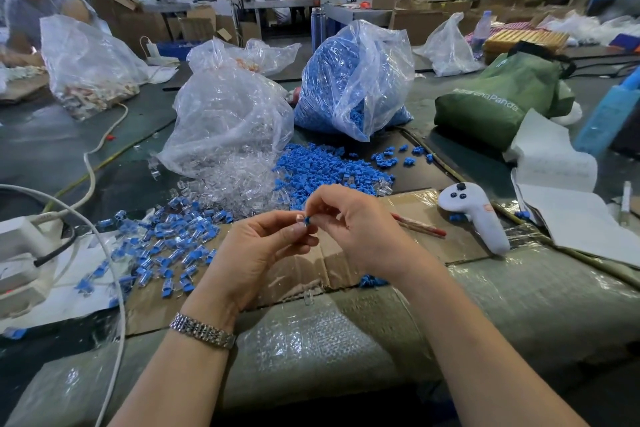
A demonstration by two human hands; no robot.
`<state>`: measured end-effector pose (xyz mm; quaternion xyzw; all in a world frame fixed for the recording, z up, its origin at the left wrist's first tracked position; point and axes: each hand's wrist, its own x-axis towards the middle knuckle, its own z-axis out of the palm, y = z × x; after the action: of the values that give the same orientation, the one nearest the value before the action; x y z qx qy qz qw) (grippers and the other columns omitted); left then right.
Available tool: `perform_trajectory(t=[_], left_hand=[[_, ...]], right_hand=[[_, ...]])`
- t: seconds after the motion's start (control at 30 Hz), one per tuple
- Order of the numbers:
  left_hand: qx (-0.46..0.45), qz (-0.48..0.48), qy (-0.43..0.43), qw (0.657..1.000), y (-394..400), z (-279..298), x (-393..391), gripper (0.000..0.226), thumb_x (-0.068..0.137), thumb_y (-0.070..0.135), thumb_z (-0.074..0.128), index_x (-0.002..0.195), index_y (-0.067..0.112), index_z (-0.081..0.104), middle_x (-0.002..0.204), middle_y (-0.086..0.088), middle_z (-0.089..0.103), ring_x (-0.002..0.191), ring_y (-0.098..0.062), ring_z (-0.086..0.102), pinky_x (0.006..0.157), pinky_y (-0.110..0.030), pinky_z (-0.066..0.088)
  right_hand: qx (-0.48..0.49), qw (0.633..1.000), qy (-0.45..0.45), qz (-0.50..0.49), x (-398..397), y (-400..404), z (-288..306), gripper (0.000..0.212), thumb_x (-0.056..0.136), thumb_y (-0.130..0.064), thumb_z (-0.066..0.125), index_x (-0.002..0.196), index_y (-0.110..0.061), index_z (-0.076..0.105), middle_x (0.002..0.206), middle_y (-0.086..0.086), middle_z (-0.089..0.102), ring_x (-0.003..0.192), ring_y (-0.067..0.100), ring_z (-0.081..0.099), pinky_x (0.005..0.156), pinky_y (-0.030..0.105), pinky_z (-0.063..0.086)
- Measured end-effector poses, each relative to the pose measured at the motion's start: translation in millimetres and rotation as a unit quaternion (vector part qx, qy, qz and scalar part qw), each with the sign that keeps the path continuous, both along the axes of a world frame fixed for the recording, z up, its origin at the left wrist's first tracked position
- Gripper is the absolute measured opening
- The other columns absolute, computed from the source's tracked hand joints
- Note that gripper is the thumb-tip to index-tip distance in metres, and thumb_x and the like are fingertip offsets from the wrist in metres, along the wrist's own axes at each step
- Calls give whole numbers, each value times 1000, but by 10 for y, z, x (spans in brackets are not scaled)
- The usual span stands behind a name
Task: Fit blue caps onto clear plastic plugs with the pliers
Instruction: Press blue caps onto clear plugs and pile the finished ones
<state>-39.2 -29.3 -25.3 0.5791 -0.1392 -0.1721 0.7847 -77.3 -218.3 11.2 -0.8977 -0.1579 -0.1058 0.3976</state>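
Observation:
My left hand (266, 246) pinches a small clear plug (300, 218) between thumb and fingertips. My right hand (349, 218) pinches a blue cap (307, 219) against that plug, so both hands meet at the same small piece above the cardboard (426, 211). Loose blue caps (322, 166) lie in a heap beyond my hands, beside a spill of clear plugs (235, 180). Finished blue-and-clear pieces (166, 246) are scattered to the left. Red-handled pliers (420, 226) lie on the cardboard just right of my right hand, partly hidden by it.
A bag of clear plugs (228, 114) and a bag of blue caps (353, 80) stand behind the heaps. A white controller (474, 211) lies at right, near papers (568, 218) and a green bag (498, 97). White cables (100, 243) and a power strip (20, 239) lie left. Another person (31, 3) sits far left.

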Motion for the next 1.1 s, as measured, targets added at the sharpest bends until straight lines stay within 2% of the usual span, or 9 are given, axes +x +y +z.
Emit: perform_trajectory(t=[0.13,0.2,0.3,0.5,0.67,0.73,0.87,0.97,1.1], left_hand=[[-19,5,2,1000,-12,26,-19,30,74,15,80,102,5,80,107,-23,75,93,-28,75,80,-28,60],[-23,10,3,1000,-15,32,-22,26,74,13,79,99,7,80,106,-23,75,93,-29,75,80,-29,60],[-33,19,4,999,-12,25,-7,24,76,11,77,99,7,80,106,-23,75,94,-28,74,81,-29,60],[-49,43,27,997,34,-14,53,24,80,10,76,104,7,79,112,-22,74,102,-31,73,83,-30,60],[-74,66,47,994,61,-33,98,21,83,9,74,104,10,80,114,-20,74,104,-29,73,83,-30,59],[-98,77,58,990,69,-30,113,20,83,8,73,101,12,81,113,-18,75,105,-28,73,82,-30,60],[-144,89,70,983,83,-9,128,18,81,7,72,94,15,82,108,-12,77,103,-22,74,83,-30,61],[-171,89,76,978,87,-2,129,18,83,5,70,96,13,79,105,-9,77,100,-19,73,84,-31,61],[-174,83,65,979,85,0,124,18,85,2,67,97,9,78,101,-9,77,96,-20,74,82,-33,61]], right_hand=[[31,996,40,-79,56,-157,-1,22,97,-38,65,116,-28,59,100,-14,64,92,1,61,77,16,47],[-114,972,60,-195,130,-290,-26,38,97,-46,62,126,-22,57,118,-5,60,111,13,56,89,26,46],[-285,896,185,-287,183,-416,-98,61,94,-56,63,136,-13,51,137,13,49,128,30,46,104,47,41],[-338,885,183,-263,236,-424,-135,31,97,-43,57,109,-15,58,120,13,55,108,29,52,92,44,47],[-199,927,202,-247,242,-379,29,30,100,-39,54,90,-10,56,94,11,59,79,23,59,69,38,49],[-120,947,222,-200,194,-343,168,23,99,-25,56,83,-10,56,81,10,59,69,23,57,63,37,46],[29,943,326,-58,13,-140,434,22,103,-7,52,109,12,60,90,23,71,76,29,74,80,42,63],[16,935,355,9,-90,24,499,25,105,-12,52,114,10,57,104,18,75,95,29,76,94,50,58],[5,937,349,28,-111,148,467,23,106,-17,52,113,4,57,101,11,78,93,24,76,92,47,58]])
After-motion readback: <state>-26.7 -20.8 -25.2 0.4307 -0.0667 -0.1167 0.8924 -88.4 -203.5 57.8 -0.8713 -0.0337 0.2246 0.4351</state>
